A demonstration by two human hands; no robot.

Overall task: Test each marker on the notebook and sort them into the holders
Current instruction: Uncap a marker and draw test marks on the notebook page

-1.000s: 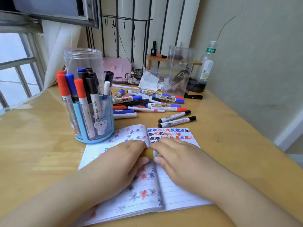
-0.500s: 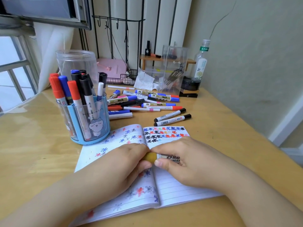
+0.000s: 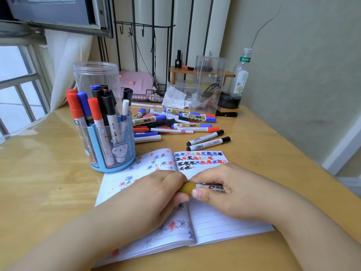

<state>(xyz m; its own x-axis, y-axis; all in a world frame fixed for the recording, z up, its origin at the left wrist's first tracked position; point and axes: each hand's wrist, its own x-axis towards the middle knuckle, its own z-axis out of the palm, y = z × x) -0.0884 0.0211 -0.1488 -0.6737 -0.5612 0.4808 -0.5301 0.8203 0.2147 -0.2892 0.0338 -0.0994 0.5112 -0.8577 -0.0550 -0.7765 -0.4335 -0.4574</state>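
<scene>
An open lined notebook (image 3: 218,222) lies on the desk, its pages dotted with coloured star marks. Over its middle, my left hand (image 3: 148,198) grips the mustard-yellow cap (image 3: 188,188) of a marker, and my right hand (image 3: 232,190) grips the marker's white printed barrel (image 3: 210,187). The marker lies level between both hands. A blue holder (image 3: 115,151) with a cartoon cat stands left of the notebook, with several red, blue and black markers upright in it. Behind it stands a clear plastic jar (image 3: 95,79). Several loose markers (image 3: 175,124) lie beyond the notebook.
Two black-capped markers (image 3: 207,141) lie just past the notebook's top edge. At the back are a clear acrylic organiser (image 3: 209,85), a glass bottle (image 3: 242,75), a wire basket (image 3: 144,94) and crumpled paper. A window is at left, a wall at right.
More of the marker's white barrel shows between my hands than a second ago, and my right hand has shifted slightly right. The view has tilted a little.
</scene>
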